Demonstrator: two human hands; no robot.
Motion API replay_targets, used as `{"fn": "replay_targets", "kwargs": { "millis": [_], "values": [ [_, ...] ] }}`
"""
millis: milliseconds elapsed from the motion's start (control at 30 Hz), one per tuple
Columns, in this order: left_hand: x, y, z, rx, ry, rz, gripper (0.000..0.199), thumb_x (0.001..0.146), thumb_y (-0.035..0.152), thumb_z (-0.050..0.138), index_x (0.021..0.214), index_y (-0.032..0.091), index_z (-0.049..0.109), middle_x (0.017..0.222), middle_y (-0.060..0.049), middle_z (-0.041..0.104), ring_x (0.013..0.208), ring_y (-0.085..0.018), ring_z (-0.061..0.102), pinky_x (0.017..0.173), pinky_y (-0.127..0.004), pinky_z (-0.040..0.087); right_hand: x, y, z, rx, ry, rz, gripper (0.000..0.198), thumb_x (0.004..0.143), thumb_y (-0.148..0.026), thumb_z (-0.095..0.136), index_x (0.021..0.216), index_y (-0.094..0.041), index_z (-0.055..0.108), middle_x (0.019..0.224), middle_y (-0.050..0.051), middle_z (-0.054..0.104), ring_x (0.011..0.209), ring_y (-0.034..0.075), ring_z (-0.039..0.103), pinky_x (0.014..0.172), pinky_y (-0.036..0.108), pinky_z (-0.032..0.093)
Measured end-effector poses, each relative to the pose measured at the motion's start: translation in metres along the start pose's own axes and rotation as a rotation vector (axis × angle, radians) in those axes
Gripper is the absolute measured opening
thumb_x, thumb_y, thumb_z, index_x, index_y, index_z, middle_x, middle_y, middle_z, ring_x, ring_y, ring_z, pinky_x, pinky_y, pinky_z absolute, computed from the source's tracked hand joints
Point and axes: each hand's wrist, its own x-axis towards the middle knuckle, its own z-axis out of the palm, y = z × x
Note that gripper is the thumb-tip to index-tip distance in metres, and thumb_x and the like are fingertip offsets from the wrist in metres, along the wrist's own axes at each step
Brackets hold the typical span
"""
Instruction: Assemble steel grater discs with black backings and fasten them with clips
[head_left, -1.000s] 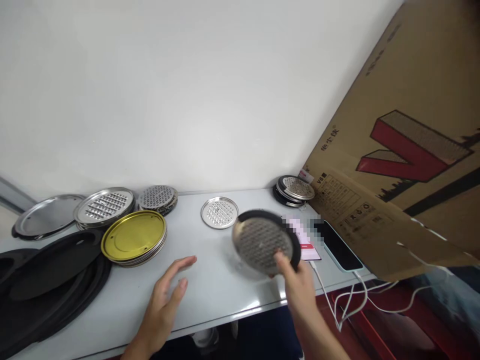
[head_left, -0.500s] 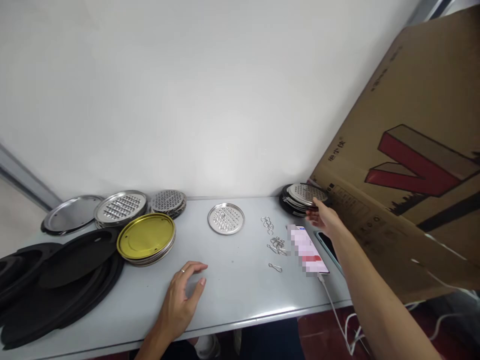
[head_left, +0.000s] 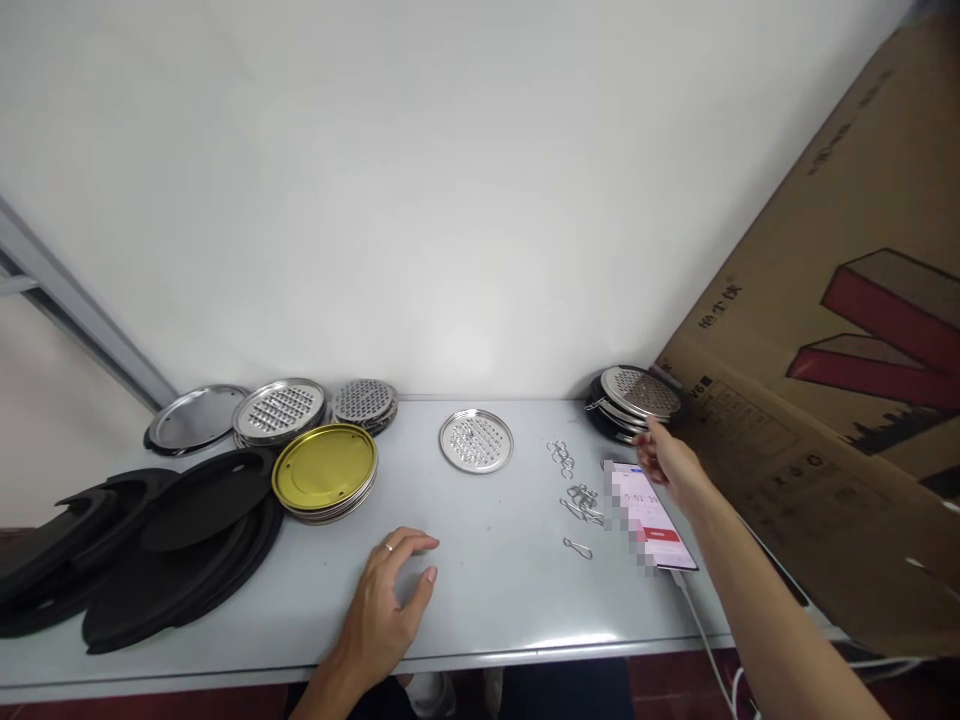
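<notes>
Beside the cardboard box [head_left: 795, 490] at the frame's right sits the stack of grater discs [head_left: 639, 392], probably stiff, slick and light singly (the teeth may scratch), so best taken by the rims. The left hand [head_left: 386, 605], lower centre, is empty, thumb and fingers apart. The right hand [head_left: 671, 465] curls near the stack's front edge; whether it grips, I cannot tell.

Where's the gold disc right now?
In the head view's left half, the gold disc tops a stack beside the black pieces, beyond the left hand.
</notes>
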Motion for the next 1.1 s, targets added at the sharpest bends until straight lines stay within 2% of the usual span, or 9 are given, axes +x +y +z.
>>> {"fn": "replay_targets", "kwargs": {
  "millis": [67,200,300,367,433,533,867,1000,1100],
  "values": [
    [-0.003,-0.004,-0.012,0.089,0.057,0.054,0.026,0.094,0.030,0.054,0.116,0.026,0.068,0.118,-0.009,0.070,0.112,-0.026,0.066,0.098,-0.043,0.054,-0.029,0.004,0.011,-0.047,-0.118,-0.011,0.054,0.077,-0.071,0.065,0.062,-0.020,0.056,0.039,-0.009,0.033,0.033,0.007,0.024,0.034,0.020,0.014],
    [0.006,-0.021,-0.057,0.418,0.195,0.085,0.036,0.092,0.033,0.057,0.127,0.025,0.063,0.124,-0.010,0.068,0.117,-0.031,0.062,0.101,-0.048,0.048,-0.103,0.021,0.043,-0.120,-0.357,-0.102,0.044,0.076,-0.058,0.073,0.063,-0.019,0.058,0.052,-0.006,0.043,0.048,0.010,0.037,0.044,0.022,0.029],
    [0.022,-0.035,-0.088,0.673,0.160,0.047,0.040,0.094,0.035,0.053,0.130,0.022,0.064,0.124,-0.012,0.070,0.115,-0.034,0.061,0.094,-0.049,0.046,-0.155,0.039,0.073,-0.153,-0.470,-0.169,0.044,0.081,-0.054,0.070,0.060,-0.021,0.051,0.057,-0.005,0.044,0.057,0.013,0.041,0.052,0.025,0.032],
    [0.029,-0.043,-0.101,0.769,0.101,0.037,0.034,0.096,0.030,0.048,0.122,0.021,0.068,0.119,-0.012,0.072,0.109,-0.032,0.064,0.091,-0.047,0.045,-0.182,0.051,0.088,-0.241,-0.542,-0.262,0.040,0.090,-0.050,0.061,0.064,-0.022,0.049,0.057,-0.006,0.041,0.056,0.014,0.040,0.054,0.026,0.032],
    [0.034,-0.048,-0.107,0.810,0.047,0.035,0.032,0.098,0.027,0.044,0.112,0.023,0.073,0.112,-0.010,0.074,0.102,-0.030,0.066,0.088,-0.045,0.044,-0.200,0.062,0.096,-0.326,-0.559,-0.314,0.037,0.093,-0.047,0.058,0.067,-0.022,0.049,0.057,-0.006,0.042,0.055,0.014,0.041,0.055,0.026,0.032],
    [0.036,-0.050,-0.112,0.819,0.001,0.032,0.033,0.099,0.027,0.043,0.106,0.024,0.075,0.105,-0.008,0.075,0.097,-0.028,0.067,0.086,-0.043,0.042,-0.211,0.071,0.097,-0.389,-0.551,-0.356,0.035,0.094,-0.044,0.057,0.067,-0.023,0.048,0.057,-0.006,0.043,0.055,0.014,0.041,0.056,0.026,0.031],
    [0.042,-0.046,-0.118,0.791,-0.015,0.101,0.029,0.099,0.028,0.048,0.104,0.023,0.077,0.103,-0.006,0.076,0.093,-0.026,0.069,0.083,-0.041,0.041,-0.207,0.073,0.091,-0.313,-0.562,-0.329,0.036,0.095,-0.043,0.055,0.067,-0.022,0.045,0.059,-0.005,0.040,0.057,0.013,0.039,0.056,0.025,0.031],
    [0.047,-0.044,-0.123,0.837,0.037,0.174,0.026,0.100,0.025,0.049,0.102,0.021,0.074,0.099,-0.006,0.074,0.089,-0.025,0.069,0.080,-0.040,0.040,-0.208,0.073,0.092,-0.285,-0.551,-0.330,0.038,0.095,-0.043,0.056,0.066,-0.022,0.045,0.058,-0.006,0.039,0.056,0.013,0.037,0.055,0.025,0.030],
    [0.050,-0.032,-0.127,0.849,0.148,0.263,0.023,0.100,0.022,0.049,0.104,0.020,0.071,0.096,-0.006,0.073,0.088,-0.024,0.067,0.078,-0.038,0.039,-0.208,0.073,0.092,-0.269,-0.550,-0.327,0.038,0.095,-0.044,0.056,0.066,-0.022,0.044,0.059,-0.006,0.038,0.057,0.013,0.037,0.055,0.025,0.030]
  ]
}}
